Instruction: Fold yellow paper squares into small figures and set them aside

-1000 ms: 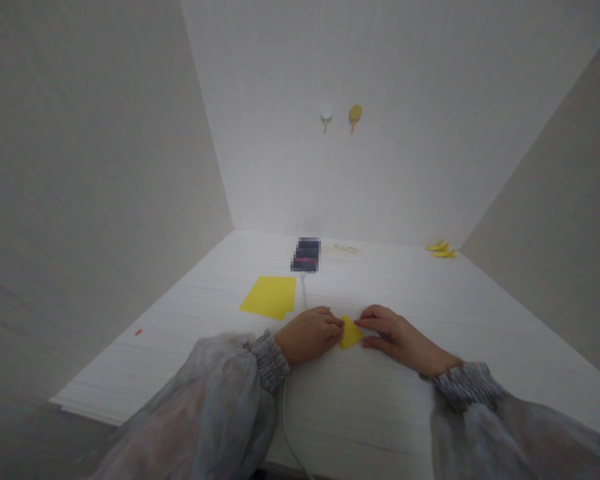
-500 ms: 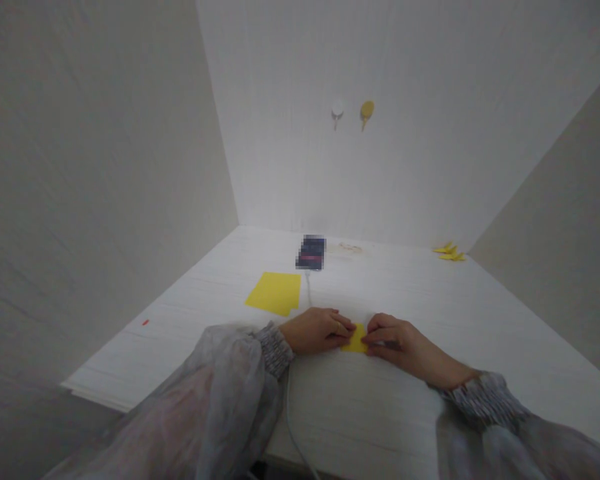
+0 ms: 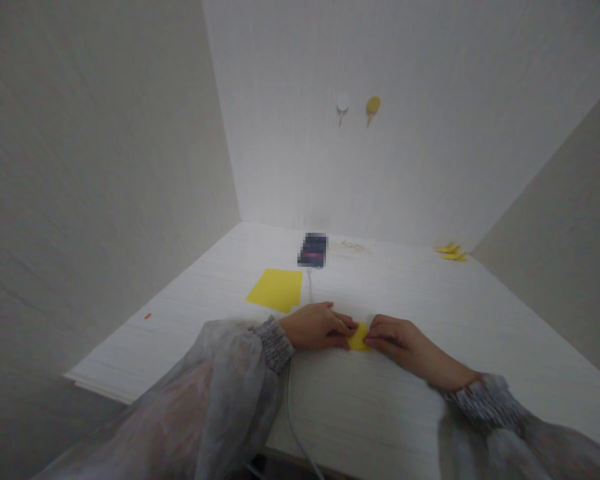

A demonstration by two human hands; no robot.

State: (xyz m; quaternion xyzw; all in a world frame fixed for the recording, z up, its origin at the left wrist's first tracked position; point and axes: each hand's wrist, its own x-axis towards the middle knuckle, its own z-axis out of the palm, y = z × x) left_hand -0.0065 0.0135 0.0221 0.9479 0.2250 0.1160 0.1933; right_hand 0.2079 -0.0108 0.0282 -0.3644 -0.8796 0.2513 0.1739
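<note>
Between my hands, near the front of the white table, lies a small piece of yellow paper. My left hand rests on its left side, the fingers pressed together over the paper. At the right edge, my right hand pinches the paper between thumb and fingers. Both hands cover parts of the piece, so its full outline and folds are hidden. Farther back on the left lies a stack of yellow paper sheets, apart from my hands.
A phone, blurred out, lies at the back with a white cable running toward the front edge. Several folded yellow paper pieces sit in the back right corner. Two hooks, one white and one yellow, are on the wall.
My right thumb and fingers have closed together at the paper's right edge. Less of the small paper's left part shows beside my left fingers. The whole view has shifted slightly.
</note>
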